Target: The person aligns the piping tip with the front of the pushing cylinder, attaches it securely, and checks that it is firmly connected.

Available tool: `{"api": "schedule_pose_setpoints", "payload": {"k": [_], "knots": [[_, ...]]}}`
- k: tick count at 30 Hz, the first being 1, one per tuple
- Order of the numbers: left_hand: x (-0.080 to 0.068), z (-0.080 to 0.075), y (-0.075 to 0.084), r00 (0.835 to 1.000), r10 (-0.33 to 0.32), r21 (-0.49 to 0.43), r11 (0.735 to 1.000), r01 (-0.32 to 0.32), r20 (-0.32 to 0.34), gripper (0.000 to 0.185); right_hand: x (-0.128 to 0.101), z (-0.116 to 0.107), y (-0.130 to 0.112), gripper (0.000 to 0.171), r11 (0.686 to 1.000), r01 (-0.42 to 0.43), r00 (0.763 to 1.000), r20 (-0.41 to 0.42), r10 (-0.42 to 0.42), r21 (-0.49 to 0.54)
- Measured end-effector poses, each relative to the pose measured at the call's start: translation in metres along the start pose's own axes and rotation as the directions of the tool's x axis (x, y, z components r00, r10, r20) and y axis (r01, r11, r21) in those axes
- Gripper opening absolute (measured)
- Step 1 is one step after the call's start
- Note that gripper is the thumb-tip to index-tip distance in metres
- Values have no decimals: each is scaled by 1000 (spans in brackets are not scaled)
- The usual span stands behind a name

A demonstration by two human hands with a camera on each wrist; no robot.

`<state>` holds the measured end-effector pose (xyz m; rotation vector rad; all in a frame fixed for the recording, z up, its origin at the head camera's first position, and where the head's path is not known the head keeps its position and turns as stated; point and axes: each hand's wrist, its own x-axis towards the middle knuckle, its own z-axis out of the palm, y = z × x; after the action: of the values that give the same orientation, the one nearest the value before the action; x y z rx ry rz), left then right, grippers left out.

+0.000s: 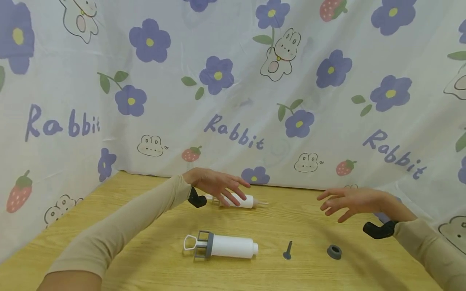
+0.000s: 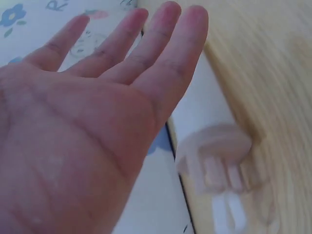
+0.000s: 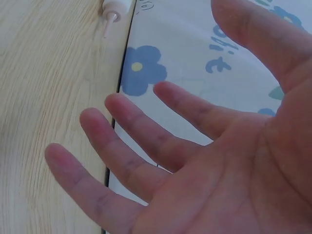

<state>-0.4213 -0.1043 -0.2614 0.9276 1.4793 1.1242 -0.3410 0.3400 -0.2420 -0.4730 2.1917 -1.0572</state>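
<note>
My left hand (image 1: 217,185), fingers spread and holding nothing, hovers at the back of the table over a white plunger syringe (image 1: 244,201) with pale pink ends. In the left wrist view that syringe's pink collar (image 2: 214,146) and white handle show beside the palm. My right hand (image 1: 354,202) is raised to the right, fingers apart, with nothing in it. A second white syringe (image 1: 233,246), with a dark grey collar and white loop handle, lies nearer the front. To its right are a small grey nozzle (image 1: 287,252) and a grey ring cap (image 1: 334,251).
The wooden table (image 1: 145,258) meets a white curtain (image 1: 174,113) printed with flowers and rabbits along its back edge. The curtain also hangs on the left side. Black camera mounts (image 1: 379,229) sit on both wrists.
</note>
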Motion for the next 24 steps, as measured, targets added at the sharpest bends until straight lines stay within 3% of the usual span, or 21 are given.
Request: {"api": "schedule_pose_setpoints", "payload": {"k": [8,11,14,19,24], "knots": [[26,19,7,996,-91,9,996,91,25,48,-16,11,4,45,999,-18,997,74,21,-37],[37,24,12,994,-104,38,994,103,24,49,-19,14,5,46,998,-7,995,98,14,-66],[50,31,16,992,-112,58,992,108,65,50,-19,18,6,47,996,-5,992,121,16,-91],[74,47,17,973,-177,94,982,164,149,44,-13,27,13,48,989,-47,989,132,66,-142],[97,65,17,964,-227,100,972,214,139,37,-11,33,18,55,983,-84,979,170,112,-163]]}}
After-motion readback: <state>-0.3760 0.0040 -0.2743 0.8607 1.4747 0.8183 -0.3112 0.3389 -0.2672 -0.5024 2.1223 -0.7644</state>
